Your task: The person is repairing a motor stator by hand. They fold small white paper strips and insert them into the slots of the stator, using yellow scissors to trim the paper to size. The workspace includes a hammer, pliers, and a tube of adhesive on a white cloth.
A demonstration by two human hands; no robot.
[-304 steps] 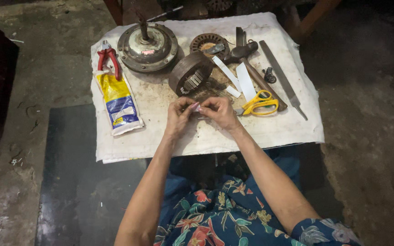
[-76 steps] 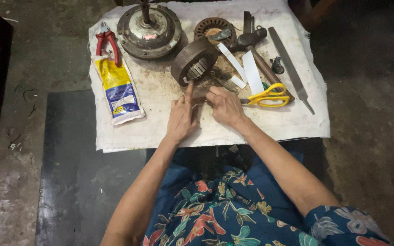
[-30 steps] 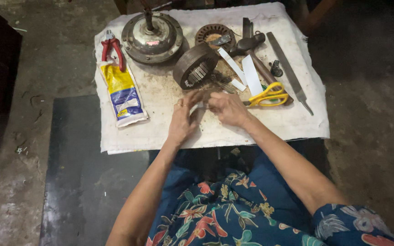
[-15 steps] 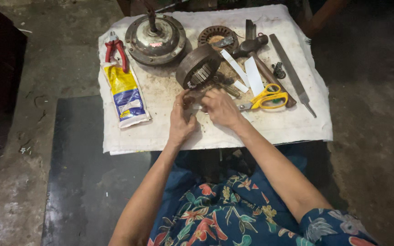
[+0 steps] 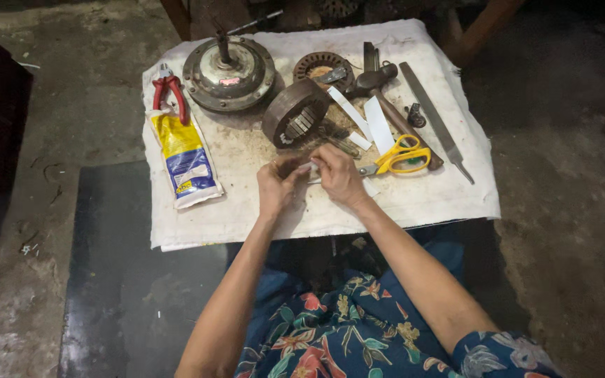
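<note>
Both hands drawn back from stator ring (image 5: 294, 112); left hand (image 5: 276, 185), right hand (image 5: 339, 175) fingertips pinching small white strip (image 5: 309, 166); bare cloth (image 5: 414, 203) beside.

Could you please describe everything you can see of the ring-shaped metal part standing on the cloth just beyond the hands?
The ring-shaped metal part is a thick, dark, rusty-looking band with pale slotted teeth around its inner wall, open through the middle. It stands tilted on its edge on the stained white cloth, opening facing the person. It lies right of the round metal housing and just beyond the left hand and right hand, neither touching it.
</note>
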